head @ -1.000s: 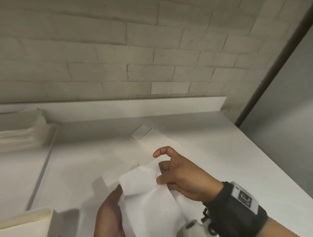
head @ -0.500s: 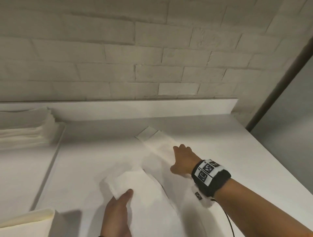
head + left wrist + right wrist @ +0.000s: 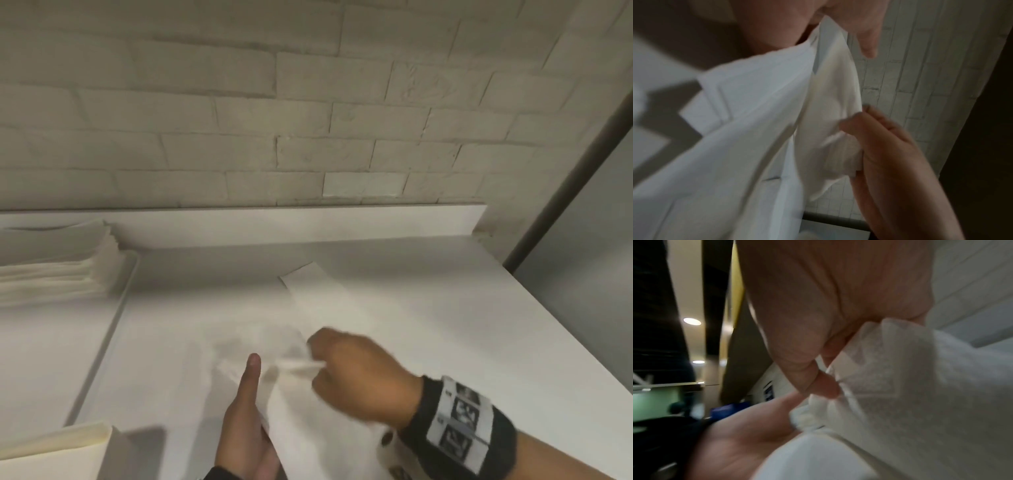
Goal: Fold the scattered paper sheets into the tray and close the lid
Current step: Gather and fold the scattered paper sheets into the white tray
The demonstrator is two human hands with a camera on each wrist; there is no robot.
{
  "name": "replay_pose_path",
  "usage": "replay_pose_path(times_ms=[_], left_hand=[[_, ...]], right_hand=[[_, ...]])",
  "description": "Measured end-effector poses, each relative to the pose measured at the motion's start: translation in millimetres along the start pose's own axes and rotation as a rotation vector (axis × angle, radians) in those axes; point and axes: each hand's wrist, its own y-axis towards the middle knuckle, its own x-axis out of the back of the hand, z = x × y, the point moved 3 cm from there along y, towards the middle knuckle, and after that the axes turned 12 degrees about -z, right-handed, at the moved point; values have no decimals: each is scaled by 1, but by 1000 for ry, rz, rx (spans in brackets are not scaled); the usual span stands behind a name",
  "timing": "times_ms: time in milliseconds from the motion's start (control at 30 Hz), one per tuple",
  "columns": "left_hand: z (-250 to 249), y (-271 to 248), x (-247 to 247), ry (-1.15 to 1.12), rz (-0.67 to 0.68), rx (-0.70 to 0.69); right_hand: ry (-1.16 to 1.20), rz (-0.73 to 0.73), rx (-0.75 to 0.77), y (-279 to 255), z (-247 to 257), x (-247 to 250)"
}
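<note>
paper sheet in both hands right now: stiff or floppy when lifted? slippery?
Likely floppy: the paper sheet sags and creases between the left hand and the right hand rather than holding flat. Probably very light, since a fingertip pinch bunches it. Its soft, fibrous look in the right wrist view suggests little slip, though blur limits certainty.

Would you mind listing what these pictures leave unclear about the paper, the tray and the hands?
- Sheet edge, head view: motion blur smears it where the right hand pinches it.
- Left hand, head view: fingers hidden under the paper; bottom edge cuts the wrist.
- Tray, head view: left edge crops it; no lid can be made out.
- Paper stack: sheet count too fine to tell.
- Right wrist view: the palm fills the frame and blur hides the folds.
</note>
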Motion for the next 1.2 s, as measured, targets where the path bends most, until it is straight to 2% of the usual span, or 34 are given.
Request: replay_pose_path(times_ms=[67,100,133,167,233,300,367,433,567,600,700,733,800,867,933,1000,1067,1100,1200], left_hand=[[1,2,1,12,-64,-27],[0,2,4,15,-114,-76],[-1,2,6,35,-137,-134],[-3,1,7,52,-160,-188],[-6,1,12,94,-229,-289],[-7,0,15,120,-276,-321],[-7,-1,15,109,-286,-314],[-8,-2,16,114,-281,-311],[-11,-2,18,75,-314,-290],[-11,-1,18,62,-317,-280],[-14,0,17,25,-297,-246],[-13,-1,16,33,-276,-241],[-12,0,13,62,-206,-225],[-8,-3,7,92,-128,-200],[-7,-5,8,141,-144,-259],[-9,-7,7,221,-183,-387],[-16,-14,2,357,-186,-545],[-20,-22,-7,430,-155,-637],[-33,-43,-36,616,0,-888]], right_hand=[[13,268,112,-11,19,-17],[39,377,125,-9,20,-21],[87,418,63,-1,18,-18],[168,385,-54,14,8,-15],[222,153,-328,55,-36,-10],[1,-33,-498,87,-79,-8],[-160,0,-619,102,-105,-22],[-188,81,-677,106,-114,-37],[135,144,-645,101,-107,-37],[307,144,-645,95,-102,-31],[1042,170,-665,69,-71,-14],[1140,228,-616,58,-57,-11],[1017,327,-481,37,-34,-14],[714,386,-336,18,-13,-24],[412,341,-293,6,-3,-33],[336,246,-347,1,-5,-37],[482,124,-436,2,-13,-33],[633,58,-464,3,-17,-28],[1138,-188,-412,6,-20,-12]])
